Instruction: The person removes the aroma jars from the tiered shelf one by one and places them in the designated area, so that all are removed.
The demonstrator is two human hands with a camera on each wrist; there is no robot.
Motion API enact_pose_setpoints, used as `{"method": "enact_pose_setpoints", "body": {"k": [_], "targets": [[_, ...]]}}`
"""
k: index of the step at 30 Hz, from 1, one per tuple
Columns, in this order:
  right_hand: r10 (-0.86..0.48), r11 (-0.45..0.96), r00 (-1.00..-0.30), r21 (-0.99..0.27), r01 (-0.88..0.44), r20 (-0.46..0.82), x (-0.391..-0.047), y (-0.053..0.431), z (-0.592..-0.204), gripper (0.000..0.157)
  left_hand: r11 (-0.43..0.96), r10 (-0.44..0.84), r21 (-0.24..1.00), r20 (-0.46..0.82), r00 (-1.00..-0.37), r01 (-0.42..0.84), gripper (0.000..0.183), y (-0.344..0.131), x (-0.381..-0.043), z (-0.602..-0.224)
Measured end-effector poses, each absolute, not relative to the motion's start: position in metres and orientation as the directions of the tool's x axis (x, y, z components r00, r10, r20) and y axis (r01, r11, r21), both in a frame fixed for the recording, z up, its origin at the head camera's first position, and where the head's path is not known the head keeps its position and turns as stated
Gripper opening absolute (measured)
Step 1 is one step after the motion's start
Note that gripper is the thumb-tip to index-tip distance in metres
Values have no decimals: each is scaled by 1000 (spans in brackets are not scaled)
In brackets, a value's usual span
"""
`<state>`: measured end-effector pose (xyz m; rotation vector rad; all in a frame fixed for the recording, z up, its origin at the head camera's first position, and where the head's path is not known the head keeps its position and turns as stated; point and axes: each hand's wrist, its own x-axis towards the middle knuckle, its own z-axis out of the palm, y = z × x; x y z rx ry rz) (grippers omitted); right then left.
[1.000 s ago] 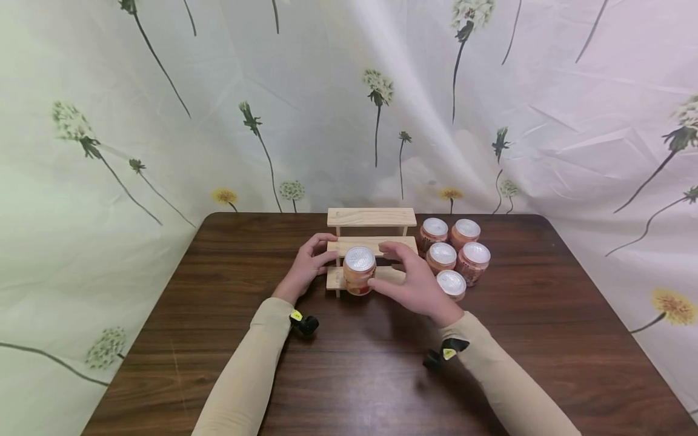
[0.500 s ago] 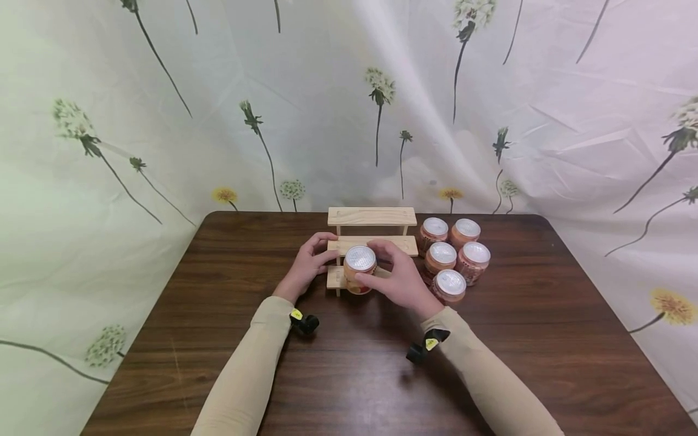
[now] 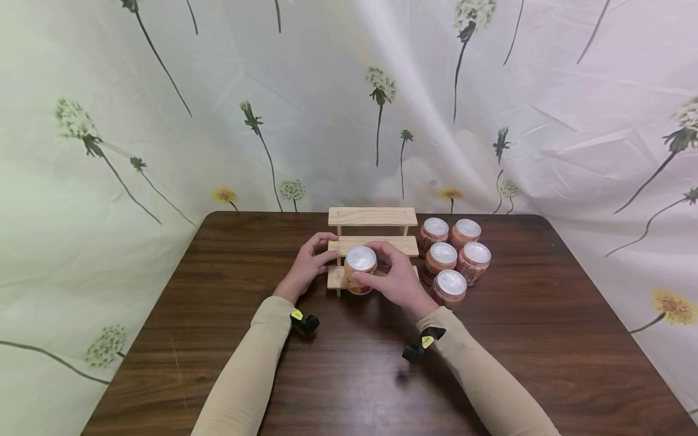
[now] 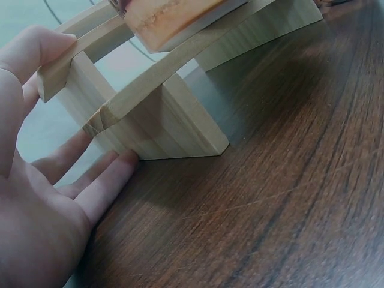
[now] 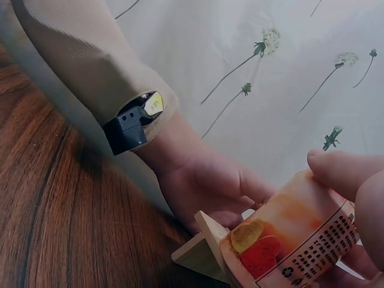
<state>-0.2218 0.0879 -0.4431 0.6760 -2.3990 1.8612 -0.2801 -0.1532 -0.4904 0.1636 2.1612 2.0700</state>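
A three-step wooden display stand (image 3: 373,216) stands near the back of the table. My left hand (image 3: 306,267) holds its left end; in the left wrist view the hand's (image 4: 36,210) fingers touch the step edge and side panel (image 4: 174,129). An orange jar (image 3: 360,261) with a silvery lid is upright at the lowest step, left of its middle. My right hand (image 3: 400,280) grips this jar from the right, thumb in front. In the right wrist view, the jar (image 5: 306,222) shows printed text and red and yellow shapes on its label. Its far side is hidden.
Several similar jars with silvery lids, one of them the nearest jar (image 3: 449,286), stand in a cluster right of the stand. The dark wooden table (image 3: 338,375) ends at a hanging flowered cloth (image 3: 322,121) at the back.
My right hand has moved left and its fingers have closed round the jar on the stand. The left hand and the stand have stayed in place.
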Motion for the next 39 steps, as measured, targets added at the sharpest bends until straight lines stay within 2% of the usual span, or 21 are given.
{"method": "enact_pose_setpoints", "body": {"k": [13,20,28,39], "targets": [[-276,156,-924,-936,-316,266,-221,85,-447,55,50,180,998,-33,-983,-25,41,-152,-281,-492],[-267,142,-916,-928,-343,298,-216,88,-444,53,47,168,999,-34,-985,-26,39,-152,-281,-492],[-270,94,-910,-932,-350,314,-205,100,-425,54,54,158,998,-28,-987,-19,39,-152,-280,-491],[-211,123,-924,-929,-350,320,-192,141,-399,57,46,167,999,-24,-986,-17,39,-153,-281,-493]]}}
